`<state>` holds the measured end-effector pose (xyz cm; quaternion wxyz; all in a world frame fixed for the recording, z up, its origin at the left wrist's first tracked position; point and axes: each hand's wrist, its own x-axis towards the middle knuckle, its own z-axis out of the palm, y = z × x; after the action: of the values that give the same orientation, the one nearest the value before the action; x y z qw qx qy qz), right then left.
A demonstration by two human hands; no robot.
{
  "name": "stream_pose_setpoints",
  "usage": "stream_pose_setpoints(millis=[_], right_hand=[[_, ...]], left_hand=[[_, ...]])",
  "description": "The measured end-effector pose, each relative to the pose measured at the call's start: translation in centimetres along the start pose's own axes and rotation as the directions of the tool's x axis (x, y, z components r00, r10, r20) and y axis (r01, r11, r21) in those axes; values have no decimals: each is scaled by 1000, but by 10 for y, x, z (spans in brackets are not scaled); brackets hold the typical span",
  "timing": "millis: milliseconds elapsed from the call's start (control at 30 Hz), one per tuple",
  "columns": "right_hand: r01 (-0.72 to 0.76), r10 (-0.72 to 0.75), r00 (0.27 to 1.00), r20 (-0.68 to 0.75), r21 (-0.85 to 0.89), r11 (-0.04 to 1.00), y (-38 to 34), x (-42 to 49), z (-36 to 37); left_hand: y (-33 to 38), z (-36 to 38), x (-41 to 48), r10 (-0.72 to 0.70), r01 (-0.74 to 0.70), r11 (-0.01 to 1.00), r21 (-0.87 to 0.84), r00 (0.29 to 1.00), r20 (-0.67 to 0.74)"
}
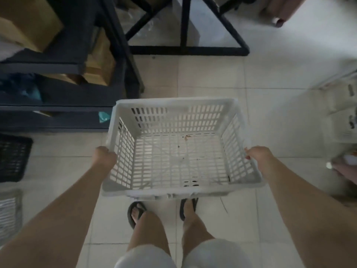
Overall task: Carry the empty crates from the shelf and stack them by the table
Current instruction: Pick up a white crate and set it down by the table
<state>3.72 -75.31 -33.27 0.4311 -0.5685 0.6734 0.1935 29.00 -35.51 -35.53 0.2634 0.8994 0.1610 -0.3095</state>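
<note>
From my feed the edges are soft and dim, and much is cut off. At the far right a pale stack of crates [345, 113] is clipped by the frame, so I cannot count them. Below it some blurred thing sits at the border and I cannot tell what it is. On the left a black basket [13, 157] and a grey slatted one [9, 211] are each only partly in view. The table frame [185, 49] shows only its black legs and floor bar at the top.

The white crate [173, 147] is held in the air over the tiled floor [270, 74], in front of my legs and above my sandalled feet [137, 211], whose toes it partly hides. It sits between the dark shelf [58, 91] on the left and the pale stack on the right, apart from both. It is upright, open side up, and holds nothing but a few small specks on its slotted bottom. Its long axis runs left to right across my view, slightly turned, and the near rim is blurred.

My left hand [104, 157] is closed on the left rim, fingers hidden over the edge. My right hand [258, 155] grips the right rim likewise.

The shelf holds brown cardboard boxes [25, 20] and something teal I cannot make out.
</note>
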Motion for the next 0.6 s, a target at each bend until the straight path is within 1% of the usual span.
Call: stream_pose_setpoints(millis=[33, 167, 200, 233, 267, 300, 367, 400, 433, 500, 600], right_hand=[[-2, 3, 1000, -7, 26, 1000, 2, 7, -15], [-38, 56, 996, -71, 242, 970, -11, 35, -53], [-89, 120, 990, -71, 337, 937, -17, 47, -63], [-110, 149, 983, -111, 298, 948, -24, 59, -71], [-105, 134, 981, -140, 199, 974, -32, 65, -76], [-84, 108, 979, -175, 140, 987, -45, 72, -83], [-89, 121, 978, -170, 184, 979, -74, 92, -93], [-81, 104, 983, -154, 149, 985, -82, 101, -94], [-73, 101, 979, -177, 156, 985, -92, 113, -94], [-63, 116, 975, -187, 268, 961, -119, 142, -92], [-12, 79, 978, -191, 330, 944, -158, 187, -78]], left_hand=[[20, 12, 2, 20, -20, 1000, 4, 1000, 17], [92, 49, 14, 76, -74, 997, -22, 995, 72], [108, 56, 18, 81, -79, 997, -27, 993, 81], [124, 63, 24, 92, -90, 996, -28, 992, 84], [140, 69, 29, 109, -108, 994, -15, 991, 79], [156, 74, 35, 126, -127, 992, 2, 990, 68], [189, 86, 52, 151, -152, 988, 11, 987, 53], [204, 92, 61, 157, -157, 988, 3, 986, 49], [217, 99, 71, 158, -158, 987, -2, 986, 48], [244, 114, 96, 153, -153, 988, -13, 987, 43], [273, 135, 140, 147, -147, 989, -22, 989, 24]])
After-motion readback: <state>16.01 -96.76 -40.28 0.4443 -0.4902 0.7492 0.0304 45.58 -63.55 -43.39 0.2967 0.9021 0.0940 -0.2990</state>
